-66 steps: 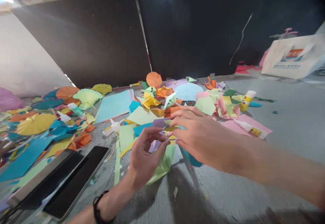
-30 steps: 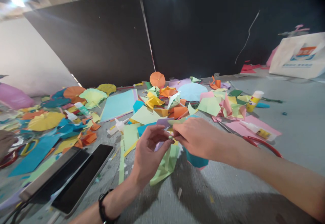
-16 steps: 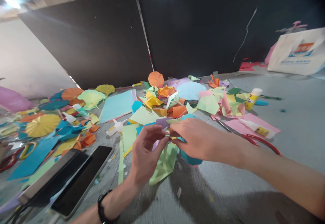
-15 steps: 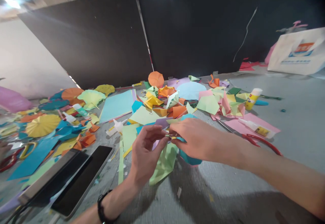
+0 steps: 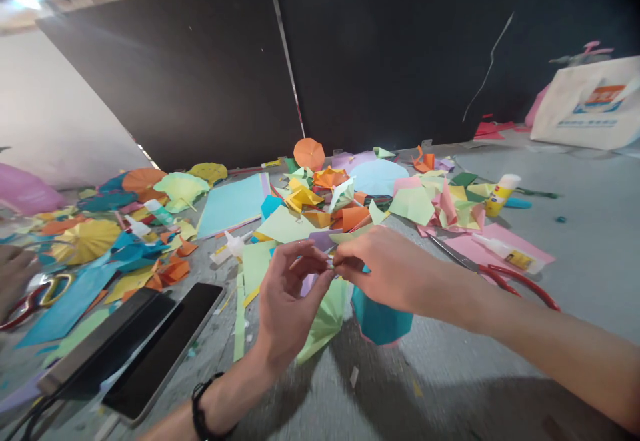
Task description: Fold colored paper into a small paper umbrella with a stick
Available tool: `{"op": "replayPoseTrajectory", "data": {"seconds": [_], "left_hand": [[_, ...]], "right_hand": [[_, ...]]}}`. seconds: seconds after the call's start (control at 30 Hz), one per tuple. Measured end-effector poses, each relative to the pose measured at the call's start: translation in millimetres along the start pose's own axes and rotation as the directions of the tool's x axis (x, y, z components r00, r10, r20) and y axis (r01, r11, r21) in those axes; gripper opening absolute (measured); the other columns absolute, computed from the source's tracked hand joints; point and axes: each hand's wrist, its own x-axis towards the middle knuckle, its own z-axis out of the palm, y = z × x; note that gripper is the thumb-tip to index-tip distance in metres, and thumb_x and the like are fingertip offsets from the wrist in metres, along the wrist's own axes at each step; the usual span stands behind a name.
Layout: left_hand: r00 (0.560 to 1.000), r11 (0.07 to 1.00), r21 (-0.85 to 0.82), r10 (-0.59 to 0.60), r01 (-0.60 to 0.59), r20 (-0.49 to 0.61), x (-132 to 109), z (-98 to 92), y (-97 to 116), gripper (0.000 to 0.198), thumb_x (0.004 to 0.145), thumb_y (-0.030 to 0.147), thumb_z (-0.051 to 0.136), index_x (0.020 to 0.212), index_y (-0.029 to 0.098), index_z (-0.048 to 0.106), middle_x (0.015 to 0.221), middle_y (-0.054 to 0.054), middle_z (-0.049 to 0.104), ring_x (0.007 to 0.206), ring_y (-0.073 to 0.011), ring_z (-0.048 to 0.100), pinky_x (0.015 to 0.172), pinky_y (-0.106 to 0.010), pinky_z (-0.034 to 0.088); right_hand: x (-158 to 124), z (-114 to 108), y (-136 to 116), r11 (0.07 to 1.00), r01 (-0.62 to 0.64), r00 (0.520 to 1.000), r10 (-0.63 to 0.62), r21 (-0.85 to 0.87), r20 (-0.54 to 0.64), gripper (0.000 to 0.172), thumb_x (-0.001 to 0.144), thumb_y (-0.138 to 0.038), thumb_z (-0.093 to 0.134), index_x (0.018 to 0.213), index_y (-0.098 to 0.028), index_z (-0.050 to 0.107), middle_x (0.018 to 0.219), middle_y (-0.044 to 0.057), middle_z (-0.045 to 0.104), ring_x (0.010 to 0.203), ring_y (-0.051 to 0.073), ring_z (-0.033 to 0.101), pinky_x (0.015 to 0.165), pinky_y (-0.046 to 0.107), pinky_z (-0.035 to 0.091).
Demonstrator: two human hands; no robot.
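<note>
Grey speckled surface [image 5: 565,314] extends across the lower frame. At frame centre, the fingers of the left hand [image 5: 293,301] and right hand [image 5: 385,274] grip a small folded paper piece [image 5: 331,262] from opposite sides, above a pale green pleated paper fan [image 5: 323,321].

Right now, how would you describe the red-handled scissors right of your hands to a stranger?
Right of the right hand, a pink paper sheet lies at the edge of the paper pile. Along its near edge lie scissors, metal blades pointing toward the pile. Their big red loop handles set them apart from the white glue tube on the sheet.
</note>
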Motion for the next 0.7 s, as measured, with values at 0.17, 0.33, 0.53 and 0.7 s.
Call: {"op": "replayPoseTrajectory", "data": {"seconds": [0.17,0.33,0.53,0.7], "left_hand": [[0.999,1.0,-0.002,-0.009,0.009,0.035,-0.1,-0.6,-1.0,0.036,0.085,0.011,0.08,0.114,0.022,0.061,0.095,0.0,0.07,0.091,-0.013,0.072,0.086,-0.026,0.059],[0.998,0.999,0.004,-0.037,0.037,0.06,0.2,-1.9,0.2,0.038,0.085,0.014,0.08,0.115,0.022,0.06,0.097,-0.001,0.071,0.093,-0.0144,0.071,0.087,-0.028,0.059],[0.987,0.991,0.011,-0.133,0.132,0.088,0.2,-3.0,-0.9,0.039,0.085,0.018,0.079,0.118,0.021,0.059,0.095,-0.002,0.075,0.089,-0.0163,0.073,0.086,-0.031,0.059],[0.992,0.993,0.042,-0.109,0.106,0.07,0.1,-3.5,-1.5,0.037,0.085,0.017,0.078,0.116,0.021,0.059,0.093,-0.001,0.074,0.089,-0.0163,0.072,0.085,-0.031,0.058]], "right_hand": [[-1.8,0.0,4.6,0.999,0.037,0.999,-0.037,-0.023,-0.011,0.02,0.092,-0.013,0.068,0.074,-0.019,0.071,0.066,-0.001,0.07,0.058,0.011,0.051,0.057,0.029,0.027],[-0.4,-2.2,5.8,1.0,0.012,0.999,-0.012,-0.022,-0.03,0.019,0.091,-0.011,0.067,0.075,-0.019,0.074,0.069,0.0,0.073,0.061,0.012,0.054,0.059,0.028,0.031],[2.8,-4.4,5.7,1.0,0.015,0.999,-0.015,0.011,-0.034,0.019,0.09,-0.008,0.063,0.079,-0.018,0.075,0.073,0.0,0.075,0.064,0.013,0.059,0.062,0.028,0.036],[1.6,-3.6,6.4,0.998,0.028,0.999,-0.026,0.054,-0.044,0.018,0.09,-0.006,0.064,0.086,-0.018,0.077,0.078,0.001,0.078,0.07,0.015,0.066,0.065,0.028,0.04]]}}
